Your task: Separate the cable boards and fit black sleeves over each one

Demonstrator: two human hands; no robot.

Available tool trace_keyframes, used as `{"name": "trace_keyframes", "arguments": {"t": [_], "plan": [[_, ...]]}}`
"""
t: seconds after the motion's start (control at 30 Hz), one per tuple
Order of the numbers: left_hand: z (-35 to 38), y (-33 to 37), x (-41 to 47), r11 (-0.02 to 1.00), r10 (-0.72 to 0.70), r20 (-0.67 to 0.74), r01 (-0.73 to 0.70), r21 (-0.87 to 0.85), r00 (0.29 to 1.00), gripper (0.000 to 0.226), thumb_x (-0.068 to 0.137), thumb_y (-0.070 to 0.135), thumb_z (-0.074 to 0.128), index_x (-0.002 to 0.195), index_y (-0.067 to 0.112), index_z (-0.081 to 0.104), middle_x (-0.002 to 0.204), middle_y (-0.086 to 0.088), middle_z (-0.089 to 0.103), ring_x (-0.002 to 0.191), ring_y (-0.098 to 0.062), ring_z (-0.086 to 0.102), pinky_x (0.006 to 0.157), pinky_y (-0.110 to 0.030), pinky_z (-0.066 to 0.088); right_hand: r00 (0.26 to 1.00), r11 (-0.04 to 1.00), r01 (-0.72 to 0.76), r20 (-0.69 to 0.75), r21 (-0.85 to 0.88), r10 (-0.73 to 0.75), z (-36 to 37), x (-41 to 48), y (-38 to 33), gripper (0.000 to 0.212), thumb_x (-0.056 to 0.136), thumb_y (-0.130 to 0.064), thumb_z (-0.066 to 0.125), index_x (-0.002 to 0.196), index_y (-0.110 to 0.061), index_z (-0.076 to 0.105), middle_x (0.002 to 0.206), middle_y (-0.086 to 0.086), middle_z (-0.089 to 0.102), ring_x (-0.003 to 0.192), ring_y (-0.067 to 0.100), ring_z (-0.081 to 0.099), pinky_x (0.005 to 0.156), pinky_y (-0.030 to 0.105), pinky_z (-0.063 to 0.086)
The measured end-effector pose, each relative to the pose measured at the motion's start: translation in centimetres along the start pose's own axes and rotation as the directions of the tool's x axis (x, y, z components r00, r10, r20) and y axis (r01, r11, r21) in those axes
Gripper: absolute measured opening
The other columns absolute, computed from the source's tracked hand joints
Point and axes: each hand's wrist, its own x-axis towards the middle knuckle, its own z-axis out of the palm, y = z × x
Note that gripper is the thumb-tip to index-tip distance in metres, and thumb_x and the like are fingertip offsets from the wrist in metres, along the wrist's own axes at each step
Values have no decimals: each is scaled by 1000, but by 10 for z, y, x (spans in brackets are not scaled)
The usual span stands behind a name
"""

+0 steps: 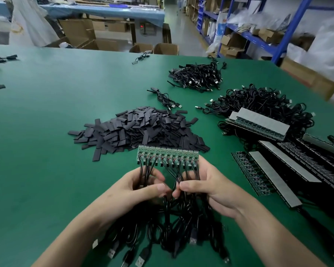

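A joined strip of small green cable boards stands upright just above the green table, its black cables hanging down in a tangle with USB plugs at the near edge. My left hand grips the cables on the left side of the strip. My right hand grips those on the right, thumbs almost meeting in the middle. Right behind the strip lies a big heap of flat black sleeves.
More board strips with grey backing are stacked at the right over a mass of black cables. Two piles of sleeved cables lie farther back. Cardboard boxes and blue shelving stand beyond the table.
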Motion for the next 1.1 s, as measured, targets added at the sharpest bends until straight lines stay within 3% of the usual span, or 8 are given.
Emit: {"name": "trace_keyframes", "arguments": {"t": [0.17, 0.27, 0.43, 0.53, 0.67, 0.8, 1.0, 1.1], "plan": [[11, -3, 5, 998, -29, -46, 31, 46, 999, 73, 60, 37, 91, 118, 13, 54, 77, -2, 68, 72, -15, 61, 73, -27, 53, 999, 997, 33, 12, 74, -34, 5, -3, -4, 62, 83, 3, 77, 136, -15, 50, 103, 13, 76, 96, 32, 75, 81, 34, 61], [12, -3, 5, 1000, -10, -23, 10, 11, 1000, 65, 67, 22, 88, 118, 8, 51, 77, -9, 68, 75, -20, 59, 83, -35, 52, 999, 998, 27, 22, 59, -28, 4, -5, -5, 60, 85, 4, 74, 136, -14, 47, 99, 11, 76, 94, 32, 76, 76, 32, 62], [10, 1, -2, 968, 9, -65, -25, -249, 998, 41, 73, 1, 74, 111, 3, 58, 74, -16, 63, 86, -32, 73, 69, -29, 57, 997, 996, -68, 49, 55, 66, -3, -5, -12, 67, 81, 0, 78, 137, -19, 47, 92, 11, 73, 80, 27, 74, 63, 28, 60], [2, 7, -8, 941, -65, 21, 68, -331, 998, 31, 73, 9, 78, 101, 8, 65, 75, -16, 60, 66, -32, 68, 57, -31, 55, 992, 993, -122, 44, 3, 122, -10, -6, -12, 73, 79, -2, 79, 140, -22, 44, 87, 10, 72, 77, 23, 73, 63, 27, 60], [-8, 4, -12, 981, -194, 69, 192, 30, 979, 44, 82, 32, 77, 118, 11, 63, 95, -16, 75, 83, -31, 73, 71, -34, 60, 984, 982, -175, 33, -73, 178, -12, -5, -12, 46, 83, -13, 82, 123, -29, 65, 89, 9, 72, 72, 22, 71, 57, 28, 58], [-19, 11, -4, 945, -23, -21, 29, 325, 1000, 32, 93, 45, 66, 100, 15, 73, 94, 3, 76, 88, -14, 70, 82, -21, 54, 941, 958, -284, -202, -37, 271, -14, -3, -5, 52, 91, -32, 76, 137, -25, 54, 88, 10, 71, 64, 26, 70, 47, 28, 53], [-23, 20, 25, 988, -5, -144, 27, 153, 990, 23, 86, 31, 71, 86, 8, 75, 74, -2, 69, 70, -11, 64, 67, -23, 57, 914, 922, -300, -350, -246, 204, -23, -8, -3, 27, 91, -28, 76, 110, -9, 69, 91, 2, 79, 81, 17, 76, 71, 31, 62], [-18, 23, 35, 981, 13, -88, 4, 193, 996, 29, 84, 33, 73, 90, 5, 76, 80, -11, 73, 74, -18, 68, 71, -28, 58, 889, 685, -222, -433, -694, -150, -32, -8, -14, 26, 88, -41, 75, 112, -33, 69, 104, -15, 75, 98, 0, 70, 89, 24, 53]]}}
